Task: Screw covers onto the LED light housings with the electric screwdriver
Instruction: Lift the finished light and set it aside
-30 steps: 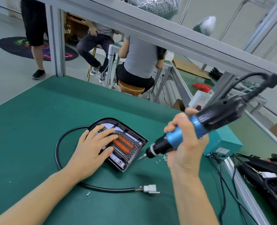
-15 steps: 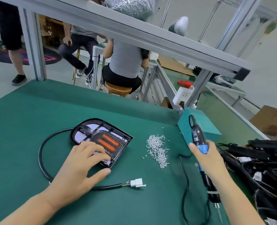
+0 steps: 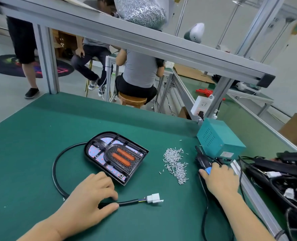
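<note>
While seated workers fill the room at 12 o'clock | green mat holds lamp, screws | left hand pinches cable | right hand grips screwdriver

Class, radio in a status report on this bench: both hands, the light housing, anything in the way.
Left hand pinching black cable. Right hand gripping electric screwdriver, lying on mat. LED light housing untouched. Loose screws between housing and screwdriver.

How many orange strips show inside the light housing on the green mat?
2. Both orange strips lie side by side in the raised oval centre of the LED light housing, running diagonally. None seems hidden; both hands are off the housing.
</note>
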Motion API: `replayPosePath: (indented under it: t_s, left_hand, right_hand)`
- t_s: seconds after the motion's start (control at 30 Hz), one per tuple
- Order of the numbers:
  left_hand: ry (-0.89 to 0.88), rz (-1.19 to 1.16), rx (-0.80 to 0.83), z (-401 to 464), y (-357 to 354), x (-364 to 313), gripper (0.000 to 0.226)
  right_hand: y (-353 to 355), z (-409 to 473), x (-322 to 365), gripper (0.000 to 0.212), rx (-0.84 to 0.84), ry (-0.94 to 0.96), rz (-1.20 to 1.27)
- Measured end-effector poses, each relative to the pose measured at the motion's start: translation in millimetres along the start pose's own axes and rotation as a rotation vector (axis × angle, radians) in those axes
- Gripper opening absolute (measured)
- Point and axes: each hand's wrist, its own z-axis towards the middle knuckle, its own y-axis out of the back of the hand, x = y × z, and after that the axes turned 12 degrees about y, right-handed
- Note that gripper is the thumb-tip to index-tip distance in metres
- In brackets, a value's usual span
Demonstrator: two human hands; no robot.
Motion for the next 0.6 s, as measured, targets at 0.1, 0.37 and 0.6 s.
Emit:
replayPosePath:
  t_s: [0.1,0.37,0.6]
  left_hand:
    - [-0.009,0.005,0.020,-0.4,0.4,1.4,0.015]
    - [0.119,-0.098,-0.052,-1.4,2.4,-3.7,0.002]
    - [0.774,-0.604,-0.423,29.4,4.0,-8.0,0.024]
  right_hand:
    - [15.7,-1.1,6.8,0.058,-0.068,0.018,-0.062]
    - [58.9,-10.3,110.9,0.056,0.047,0.572,0.942]
    - [55.1,8.9,151.9,0.048,0.300,0.526,1.118]
